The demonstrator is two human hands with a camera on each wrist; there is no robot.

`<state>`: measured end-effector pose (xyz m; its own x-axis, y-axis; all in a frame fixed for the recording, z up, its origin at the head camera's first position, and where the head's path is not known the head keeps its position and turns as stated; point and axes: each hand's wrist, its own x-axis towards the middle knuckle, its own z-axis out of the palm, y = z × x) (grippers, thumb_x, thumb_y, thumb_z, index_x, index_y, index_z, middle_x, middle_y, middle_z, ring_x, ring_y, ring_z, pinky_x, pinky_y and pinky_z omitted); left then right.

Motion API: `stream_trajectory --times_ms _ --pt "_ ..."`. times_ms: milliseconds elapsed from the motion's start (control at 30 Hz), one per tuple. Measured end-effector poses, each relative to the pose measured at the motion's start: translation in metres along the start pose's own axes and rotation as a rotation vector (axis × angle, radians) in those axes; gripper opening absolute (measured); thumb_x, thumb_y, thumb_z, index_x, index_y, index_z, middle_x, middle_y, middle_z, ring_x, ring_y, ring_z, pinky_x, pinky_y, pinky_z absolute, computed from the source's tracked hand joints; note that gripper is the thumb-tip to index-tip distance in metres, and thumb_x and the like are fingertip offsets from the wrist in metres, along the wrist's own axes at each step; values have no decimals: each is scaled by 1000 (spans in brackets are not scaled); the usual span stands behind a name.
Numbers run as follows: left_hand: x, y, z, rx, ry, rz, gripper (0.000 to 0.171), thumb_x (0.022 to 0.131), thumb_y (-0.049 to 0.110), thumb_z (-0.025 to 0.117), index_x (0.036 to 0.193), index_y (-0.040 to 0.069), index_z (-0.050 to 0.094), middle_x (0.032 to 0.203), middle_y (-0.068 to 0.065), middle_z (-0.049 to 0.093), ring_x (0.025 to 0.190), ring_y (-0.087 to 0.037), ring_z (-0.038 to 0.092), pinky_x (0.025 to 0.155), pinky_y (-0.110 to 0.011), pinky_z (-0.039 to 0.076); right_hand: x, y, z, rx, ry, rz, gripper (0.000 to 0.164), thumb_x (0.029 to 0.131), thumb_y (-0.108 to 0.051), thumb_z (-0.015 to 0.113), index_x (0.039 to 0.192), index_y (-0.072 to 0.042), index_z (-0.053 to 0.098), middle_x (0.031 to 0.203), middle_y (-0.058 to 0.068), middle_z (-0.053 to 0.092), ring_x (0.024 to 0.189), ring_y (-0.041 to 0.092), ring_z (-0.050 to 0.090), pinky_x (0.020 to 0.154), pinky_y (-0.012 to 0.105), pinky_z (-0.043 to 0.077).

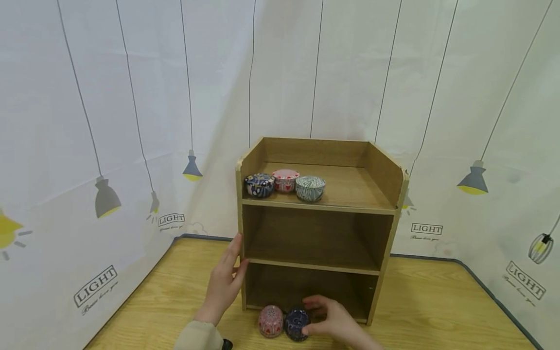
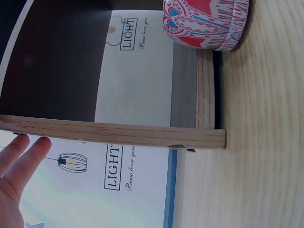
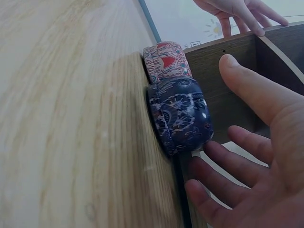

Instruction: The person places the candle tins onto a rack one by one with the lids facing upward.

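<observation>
A small wooden shelf unit (image 1: 312, 267) stands on the table. My left hand (image 1: 225, 279) rests against its left side panel, fingers extended and the thumb at the front edge. In front of the bottom compartment sit two round patterned tins side by side: a pink and red tin (image 1: 271, 321) and a dark blue tin (image 1: 297, 324). My right hand (image 1: 332, 318) is at the right of the dark blue tin. In the right wrist view, its thumb and fingers are spread, with a fingertip right beside the tin (image 3: 183, 116).
On the top shelf board (image 1: 354, 187) stand three more tins: a navy floral tin (image 1: 260, 185), a pink tin with red hearts (image 1: 286, 181) and a grey-green tin (image 1: 310, 188). A white curtain (image 1: 288, 73) printed with lamps surrounds the wooden table (image 1: 144, 311).
</observation>
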<state>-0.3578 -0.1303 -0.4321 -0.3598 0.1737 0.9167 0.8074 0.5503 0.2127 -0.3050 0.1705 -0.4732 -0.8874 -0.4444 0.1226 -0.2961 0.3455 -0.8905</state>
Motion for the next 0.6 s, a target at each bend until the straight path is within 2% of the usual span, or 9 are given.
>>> stream_trajectory --times_ms 200,433,600 --pt "0 0 0 9 -2 5 76 81 -9 69 149 3 36 149 -14 41 114 -33 57 64 -28 59 3 1 4 -31 -9 -16 59 78 -25 83 127 -1 60 120 14 63 100 30 61 84 46 53" --pt "-1 -1 0 2 0 8 76 82 -9 69 149 2 36 149 -14 41 115 -33 56 63 -30 59 7 0 10 -119 3 -10 59 74 -25 85 125 -3 63 119 11 64 97 24 60 80 36 52" --pt "-2 -3 2 3 1 5 76 81 -10 69 149 2 36 149 -14 40 115 -33 56 66 -23 58 9 -1 15 -187 17 -14 65 70 -26 87 125 -3 63 121 13 64 105 31 58 87 45 50"
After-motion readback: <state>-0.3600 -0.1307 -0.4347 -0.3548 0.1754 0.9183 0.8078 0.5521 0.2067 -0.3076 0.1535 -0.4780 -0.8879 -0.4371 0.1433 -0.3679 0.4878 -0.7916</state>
